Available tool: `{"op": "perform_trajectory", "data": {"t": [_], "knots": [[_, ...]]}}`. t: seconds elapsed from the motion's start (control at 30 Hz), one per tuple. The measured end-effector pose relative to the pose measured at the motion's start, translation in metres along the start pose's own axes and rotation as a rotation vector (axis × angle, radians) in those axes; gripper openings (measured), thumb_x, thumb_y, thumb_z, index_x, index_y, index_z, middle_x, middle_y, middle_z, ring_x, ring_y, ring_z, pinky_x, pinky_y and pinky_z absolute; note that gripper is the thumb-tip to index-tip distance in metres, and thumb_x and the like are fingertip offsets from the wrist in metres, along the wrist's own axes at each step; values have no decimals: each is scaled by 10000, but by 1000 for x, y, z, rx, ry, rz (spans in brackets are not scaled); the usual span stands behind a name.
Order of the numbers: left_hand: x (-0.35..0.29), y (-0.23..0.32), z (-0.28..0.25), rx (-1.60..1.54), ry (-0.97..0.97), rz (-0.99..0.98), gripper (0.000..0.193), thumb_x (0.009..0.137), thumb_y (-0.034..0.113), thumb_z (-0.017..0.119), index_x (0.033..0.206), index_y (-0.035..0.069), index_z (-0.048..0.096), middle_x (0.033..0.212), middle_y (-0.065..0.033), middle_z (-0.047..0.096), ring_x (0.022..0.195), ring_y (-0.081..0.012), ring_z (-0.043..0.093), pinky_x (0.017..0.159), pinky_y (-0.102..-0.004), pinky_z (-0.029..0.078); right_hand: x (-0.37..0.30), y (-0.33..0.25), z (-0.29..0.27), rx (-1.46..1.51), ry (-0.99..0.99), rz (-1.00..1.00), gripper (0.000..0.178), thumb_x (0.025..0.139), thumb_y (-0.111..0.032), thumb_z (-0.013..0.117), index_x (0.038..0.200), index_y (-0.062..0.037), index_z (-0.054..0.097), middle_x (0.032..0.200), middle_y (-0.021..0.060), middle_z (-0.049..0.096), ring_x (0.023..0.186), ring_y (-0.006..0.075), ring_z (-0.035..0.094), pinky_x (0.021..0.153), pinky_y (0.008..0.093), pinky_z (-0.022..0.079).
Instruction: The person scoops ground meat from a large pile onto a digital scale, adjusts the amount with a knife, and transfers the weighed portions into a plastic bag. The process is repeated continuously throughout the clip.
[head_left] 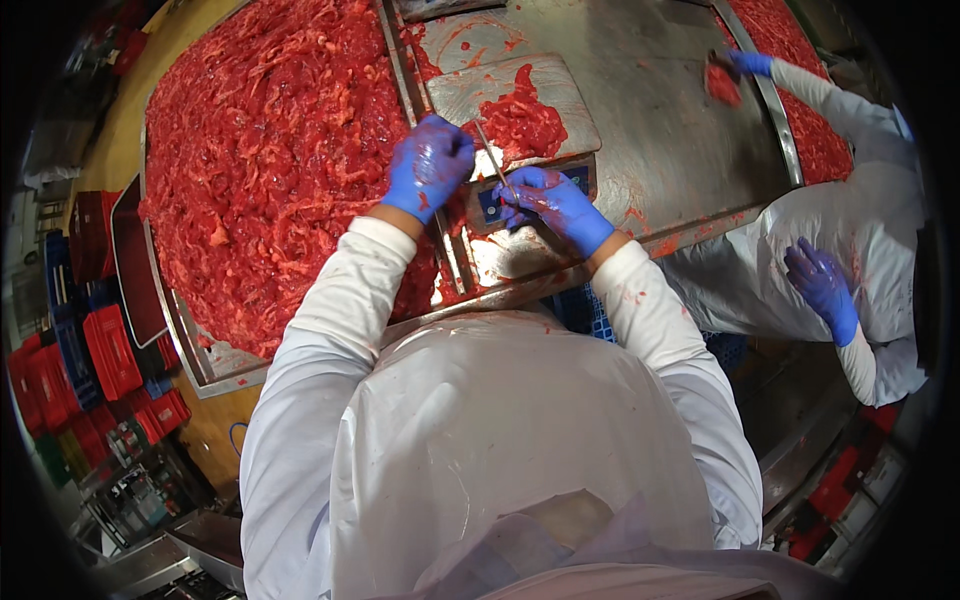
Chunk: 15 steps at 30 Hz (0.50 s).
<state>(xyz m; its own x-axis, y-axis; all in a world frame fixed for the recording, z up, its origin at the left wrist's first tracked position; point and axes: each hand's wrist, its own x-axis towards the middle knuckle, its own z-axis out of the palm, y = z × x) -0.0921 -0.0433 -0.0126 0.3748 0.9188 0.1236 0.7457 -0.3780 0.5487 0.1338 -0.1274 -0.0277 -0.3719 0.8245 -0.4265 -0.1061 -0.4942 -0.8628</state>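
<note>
My right hand, in a blue glove, is closed around a slim knife. Its narrow metal blade points up and left, toward the red meat on a scale's steel plate. Just below that hand sits the scale's dark display panel, partly covered by my fingers. My left hand, also gloved in blue with red smears, is curled shut at the rim of the large meat tray. Whatever its fingers may hold is hidden.
A wide steel tray heaped with red meat trimmings fills the left. On the right, a co-worker's gloved hand holds a piece of meat over the steel table. Red crates stand at far left.
</note>
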Motion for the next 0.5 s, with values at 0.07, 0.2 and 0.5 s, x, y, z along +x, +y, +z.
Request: {"op": "perform_trajectory", "data": {"t": [0.07, 0.2, 0.5], "knots": [[-10, 5, 0, -7, -63, 45, 213, 869, 246, 761, 996, 76, 778, 979, -132, 687, 927, -302, 700, 845, -393, 569, -12, 8, -8, 46, 115, -10, 285, 1019, -275, 699, 1155, -25, 692, 928, 39, 703, 854, 124, 685, 793, 299, 576], [-32, -16, -9, -205, 3, -125, 266, 853, 263, 784, 1010, 49, 766, 993, -144, 690, 920, -298, 707, 840, -397, 572, -54, 8, -14, 214, 8, 9, 316, 1025, -313, 693, 1164, -29, 678, 978, 47, 685, 903, 124, 671, 827, 285, 575], [-37, -1, 5, -299, -170, -314, 253, 850, 249, 753, 925, 10, 716, 888, -179, 689, 819, -299, 703, 770, -405, 558, 8, -3, 14, 302, -9, 76, 241, 1044, -185, 645, 1193, 3, 669, 963, 56, 709, 847, 147, 700, 837, 305, 592]]}}
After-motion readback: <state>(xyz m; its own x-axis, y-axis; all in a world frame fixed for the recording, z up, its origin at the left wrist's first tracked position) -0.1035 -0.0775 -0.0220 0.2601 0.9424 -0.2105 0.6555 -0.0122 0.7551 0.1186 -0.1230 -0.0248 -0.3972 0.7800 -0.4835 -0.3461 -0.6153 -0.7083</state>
